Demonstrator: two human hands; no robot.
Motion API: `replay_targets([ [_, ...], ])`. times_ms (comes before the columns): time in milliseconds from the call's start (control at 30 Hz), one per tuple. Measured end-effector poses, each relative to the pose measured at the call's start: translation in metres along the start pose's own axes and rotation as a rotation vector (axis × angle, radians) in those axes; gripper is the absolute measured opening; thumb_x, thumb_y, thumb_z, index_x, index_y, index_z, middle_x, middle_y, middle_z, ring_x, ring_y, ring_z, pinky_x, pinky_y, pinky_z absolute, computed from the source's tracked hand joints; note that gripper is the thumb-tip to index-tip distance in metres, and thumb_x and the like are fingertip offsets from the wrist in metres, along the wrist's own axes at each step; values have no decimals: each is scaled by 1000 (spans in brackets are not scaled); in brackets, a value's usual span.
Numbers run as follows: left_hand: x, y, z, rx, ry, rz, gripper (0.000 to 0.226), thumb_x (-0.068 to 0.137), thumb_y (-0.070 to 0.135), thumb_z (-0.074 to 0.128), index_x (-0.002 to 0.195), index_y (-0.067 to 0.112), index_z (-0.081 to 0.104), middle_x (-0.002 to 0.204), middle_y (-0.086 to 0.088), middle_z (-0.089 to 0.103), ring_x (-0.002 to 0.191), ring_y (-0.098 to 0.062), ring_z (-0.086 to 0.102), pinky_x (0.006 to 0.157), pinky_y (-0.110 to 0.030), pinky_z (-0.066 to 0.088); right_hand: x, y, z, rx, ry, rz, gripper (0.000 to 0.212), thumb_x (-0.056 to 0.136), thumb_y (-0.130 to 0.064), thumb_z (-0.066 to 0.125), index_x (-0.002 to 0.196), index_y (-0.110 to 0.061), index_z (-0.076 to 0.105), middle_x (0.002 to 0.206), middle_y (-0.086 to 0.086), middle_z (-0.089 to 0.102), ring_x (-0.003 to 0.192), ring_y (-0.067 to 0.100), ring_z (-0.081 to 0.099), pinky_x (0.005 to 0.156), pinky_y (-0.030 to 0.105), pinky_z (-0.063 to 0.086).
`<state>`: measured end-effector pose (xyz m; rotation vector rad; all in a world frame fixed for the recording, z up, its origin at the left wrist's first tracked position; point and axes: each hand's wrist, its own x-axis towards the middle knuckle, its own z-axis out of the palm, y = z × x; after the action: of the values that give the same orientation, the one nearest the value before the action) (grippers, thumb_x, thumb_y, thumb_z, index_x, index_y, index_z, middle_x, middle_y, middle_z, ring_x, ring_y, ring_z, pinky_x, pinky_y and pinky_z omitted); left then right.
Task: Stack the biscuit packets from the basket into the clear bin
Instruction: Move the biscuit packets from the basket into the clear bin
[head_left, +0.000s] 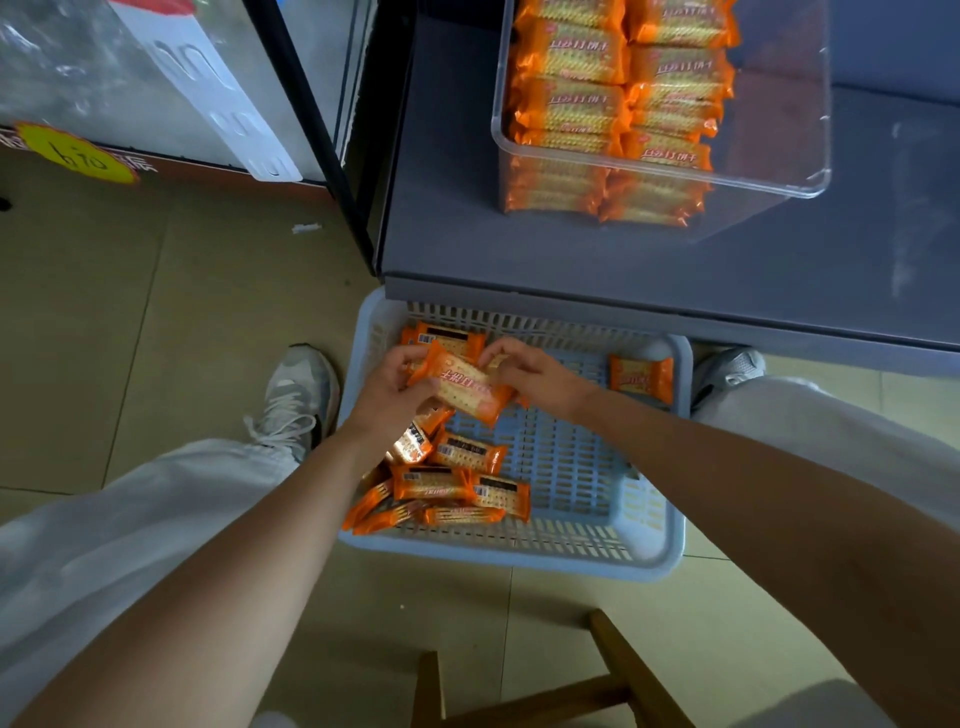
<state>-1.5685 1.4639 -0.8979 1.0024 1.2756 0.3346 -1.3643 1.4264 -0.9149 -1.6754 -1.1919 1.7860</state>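
Head view: the left hand (387, 395) and right hand (530, 371) meet over the far-left part of the basket (514, 558), both on 1 packet (462, 387); the packet is orange, label up, lying slantwise between the hands and lifted above the basket floor. The left hand's fingers (404, 358) curl round its left end, thumb on the near side; the right hand's fingers (500, 351) pinch its right end; whether more packets sit under the right hand I cannot tell.

The basket is pale blue and slotted, set on the floor (208, 322) between the person's 2 shoes (293, 400), its far rim just under the front edge of the bench (519, 249). Loose packets (452, 483) lie jumbled in its near-left corner, some overlapping, most back side up; a few more lie under the hands by the far wall; a lone packet (641, 379) lies against the right wall, well apart from the rest.

The clear bin (779, 182) stands on the grey bench, beyond the basket; stacked packets (571, 57) fill its left part in 2 neat columns, several layers deep, labels up.

A wooden stool (613, 686) shows at the bottom edge; a yellow sticker (78, 153) sits at the far left.
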Motion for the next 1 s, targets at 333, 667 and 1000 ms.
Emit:
replay_targets([
  [333,-9,7,8,-9,-72,34,41,91,11,63,125,21,41,106,-6,66,89,-11,68,70,-20,54,3,-9,6,233,125,-12,41,94,-6,56,129,-23,46,92,7,60,87,22,65,69,33,58],
  [667,-2,-9,9,-113,-6,-39,14,92,3,59,94,17,59,106,-9,63,92,-23,65,79,-33,58,0,0,10,519,167,279,33,86,-4,67,107,-10,42,98,22,66,76,26,70,75,39,60],
  [1000,17,-42,-22,50,152,-2,18,92,-4,55,100,13,56,121,-11,55,89,-16,64,62,-18,55,49,75,-1,-571,230,243,35,92,-24,60,127,-25,60,158,6,17,145,27,16,118,39,21],
])
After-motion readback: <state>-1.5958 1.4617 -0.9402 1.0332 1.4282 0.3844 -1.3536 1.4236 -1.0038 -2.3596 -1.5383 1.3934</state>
